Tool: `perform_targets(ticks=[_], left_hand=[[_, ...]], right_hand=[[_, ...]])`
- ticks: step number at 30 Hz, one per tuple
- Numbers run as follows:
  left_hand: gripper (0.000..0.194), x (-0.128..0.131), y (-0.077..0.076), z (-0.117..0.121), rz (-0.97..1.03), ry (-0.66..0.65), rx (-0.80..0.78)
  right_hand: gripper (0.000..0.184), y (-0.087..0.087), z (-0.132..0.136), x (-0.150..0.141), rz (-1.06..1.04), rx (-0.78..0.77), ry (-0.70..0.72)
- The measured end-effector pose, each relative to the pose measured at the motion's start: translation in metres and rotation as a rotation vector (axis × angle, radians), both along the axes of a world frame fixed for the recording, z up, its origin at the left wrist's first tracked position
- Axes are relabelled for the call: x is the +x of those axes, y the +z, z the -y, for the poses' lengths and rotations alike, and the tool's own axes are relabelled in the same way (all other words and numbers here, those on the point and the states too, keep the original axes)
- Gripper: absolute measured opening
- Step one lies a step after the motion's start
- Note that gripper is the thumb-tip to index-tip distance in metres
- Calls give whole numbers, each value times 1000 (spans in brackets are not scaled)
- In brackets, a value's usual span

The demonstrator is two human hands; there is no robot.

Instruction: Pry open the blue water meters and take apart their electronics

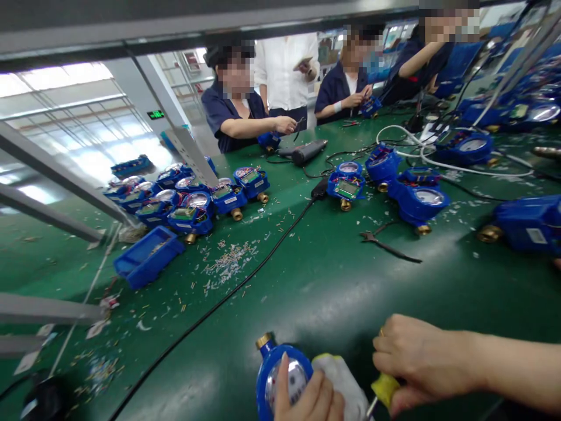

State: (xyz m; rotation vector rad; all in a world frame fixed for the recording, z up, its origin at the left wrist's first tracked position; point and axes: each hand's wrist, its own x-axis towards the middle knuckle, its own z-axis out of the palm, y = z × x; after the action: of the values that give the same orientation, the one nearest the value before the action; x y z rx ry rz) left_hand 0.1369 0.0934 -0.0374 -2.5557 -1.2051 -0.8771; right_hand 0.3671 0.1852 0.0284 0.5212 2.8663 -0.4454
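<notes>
At the bottom of the view, my left hand (309, 403) grips a blue water meter (262, 383) with a brass threaded end, its fingers lying over the round clear dial. My right hand (407, 359) is closed around the yellow handle of a screwdriver (385, 389), whose metal shaft points down and left. Between the two hands lies a whitish glove or cloth (339, 377) with a yellow edge, close against the meter. The screwdriver's tip and the lower part of the meter are cut off by the frame's edge.
More blue meters (190, 213) stand in rows at left and right on the green table (280, 292). A blue bin (149, 257), wire scraps (232, 257), a black cable (219, 304), cutting pliers (390, 242) and a dark hand tool (309, 152) lie about. Co-workers (236, 105) are across the table.
</notes>
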Motion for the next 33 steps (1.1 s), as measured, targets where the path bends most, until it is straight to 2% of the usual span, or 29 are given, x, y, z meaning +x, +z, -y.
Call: perform_targets(ticks=[3,7,9,12,16,19,22,25,29,33], left_hand=[[12,-2,24,2,-36,-39,-182],[59,1,66,6,-87,-70,-598],[72,1,80,9,-112,-22,-740],[87,-1,91,16,-153,124,-794],[100,-5,91,28,-198,256,-770],[113,-5,87,37,-221,324,-662],[124,-3,80,48,-200,491,-573],[126,-4,73,57,-154,615,-588],[116,-10,67,60,-96,556,-617],[96,-15,70,61,-64,512,-640]], right_hand=[[39,22,9,-8,105,18,-22],[27,56,22,-5,63,145,-129],[25,64,27,4,-12,214,-185],[26,63,37,14,-107,279,-227],[27,54,53,10,-158,308,-270],[25,50,58,1,-131,311,-314],[25,48,59,-6,-122,284,-342],[25,45,60,-12,-122,272,-355],[21,48,65,-16,-121,290,-334],[25,56,63,-3,-199,306,-375]])
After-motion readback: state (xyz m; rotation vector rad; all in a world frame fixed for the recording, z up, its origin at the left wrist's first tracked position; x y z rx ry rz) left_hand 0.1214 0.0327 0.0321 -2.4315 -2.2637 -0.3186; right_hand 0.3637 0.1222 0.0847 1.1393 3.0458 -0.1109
